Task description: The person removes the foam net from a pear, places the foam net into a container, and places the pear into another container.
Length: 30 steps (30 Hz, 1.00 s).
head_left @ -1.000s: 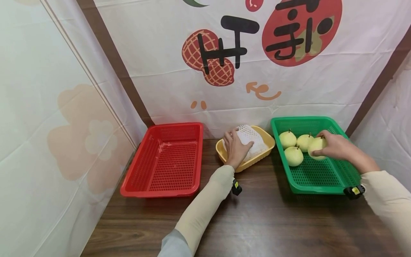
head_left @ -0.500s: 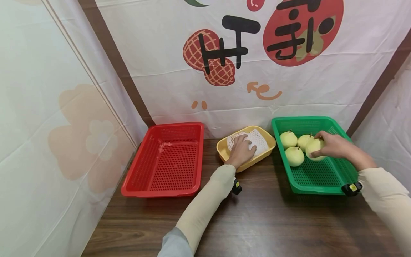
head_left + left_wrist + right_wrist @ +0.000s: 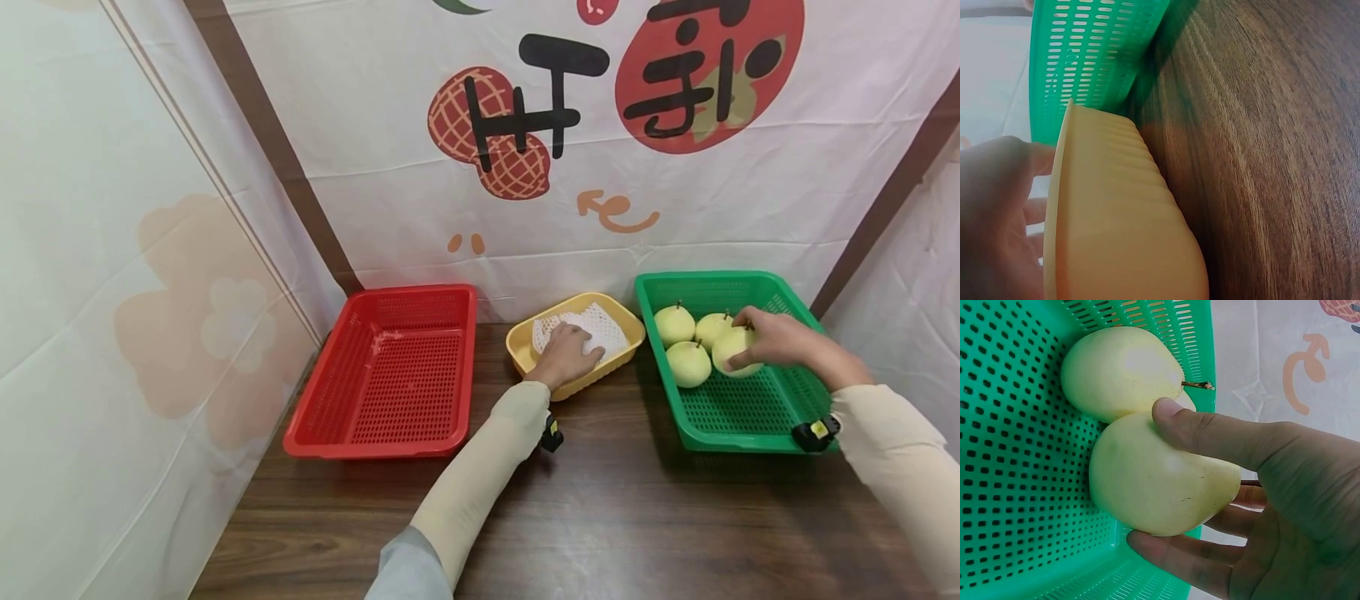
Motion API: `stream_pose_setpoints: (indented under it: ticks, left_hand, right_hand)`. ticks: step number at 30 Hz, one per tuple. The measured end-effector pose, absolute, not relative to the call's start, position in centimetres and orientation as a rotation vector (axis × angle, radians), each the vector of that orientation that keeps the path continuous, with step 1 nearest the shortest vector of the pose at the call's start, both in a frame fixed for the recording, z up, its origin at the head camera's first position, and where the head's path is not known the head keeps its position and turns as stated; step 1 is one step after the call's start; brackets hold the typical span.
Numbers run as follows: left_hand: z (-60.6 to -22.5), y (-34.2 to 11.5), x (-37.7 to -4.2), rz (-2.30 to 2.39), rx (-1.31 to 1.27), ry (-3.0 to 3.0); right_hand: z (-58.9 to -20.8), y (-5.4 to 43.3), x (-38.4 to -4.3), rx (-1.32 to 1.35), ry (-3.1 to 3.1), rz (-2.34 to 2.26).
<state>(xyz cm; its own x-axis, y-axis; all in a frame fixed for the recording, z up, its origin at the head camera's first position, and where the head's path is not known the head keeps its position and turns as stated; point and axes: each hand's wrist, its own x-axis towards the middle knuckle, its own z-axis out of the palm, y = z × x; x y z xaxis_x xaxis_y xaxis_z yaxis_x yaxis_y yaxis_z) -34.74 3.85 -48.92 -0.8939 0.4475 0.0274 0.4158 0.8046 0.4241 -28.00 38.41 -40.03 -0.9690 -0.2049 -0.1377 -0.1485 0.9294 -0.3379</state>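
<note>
My left hand point(image 3: 564, 357) lies over the small yellow basket point(image 3: 517, 354), its fingers on the white foam netting point(image 3: 606, 333) inside. In the left wrist view the basket's outer wall point(image 3: 1116, 206) hides part of that hand, and its visible fingers are spread. At the right, my right hand point(image 3: 780, 337) grips a pale yellow-green pear point(image 3: 729, 352), thumb on one side and fingers on the other. Close up, this pear point(image 3: 1154, 475) overlaps another pear point(image 3: 1122, 372) with a brown stem. Three other pears, one of them in front point(image 3: 688, 365), sit in the green basket point(image 3: 693, 437).
An empty red basket point(image 3: 375, 454) stands at the left on the dark wooden table point(image 3: 600, 508). Behind the baskets hangs a printed white cloth point(image 3: 390, 225); more cloth point(image 3: 82, 400) encloses the left side. The yellow basket stands close beside the green one.
The foam netting, raised under my left hand earlier, now lies lower in the yellow basket, and that hand has shifted slightly right. My right hand has moved the pear slightly left.
</note>
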Motion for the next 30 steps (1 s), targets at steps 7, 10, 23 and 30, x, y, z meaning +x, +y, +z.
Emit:
stream_pose_setpoints:
  ticks: [7, 10, 23, 30]
  left_hand:
    - [-48.8, 3.9, -34.3, 0.592, 0.713, 2.875]
    - [-48.7, 3.9, -34.2, 0.595, 0.706, 2.868]
    - [-48.8, 3.9, -34.2, 0.585, 0.670, 2.860]
    - [-48.7, 3.8, -34.2, 0.607, 0.685, 2.850]
  right_hand:
    - [-40.2, 38.6, -28.5, -0.257, 2.915, -0.476]
    - [-40.3, 38.6, -28.7, -0.254, 2.911, -0.471]
    - [-40.6, 38.5, -29.2, -0.266, 2.859, -0.475]
    - [-40.8, 38.4, -29.3, -0.254, 2.797, -0.501]
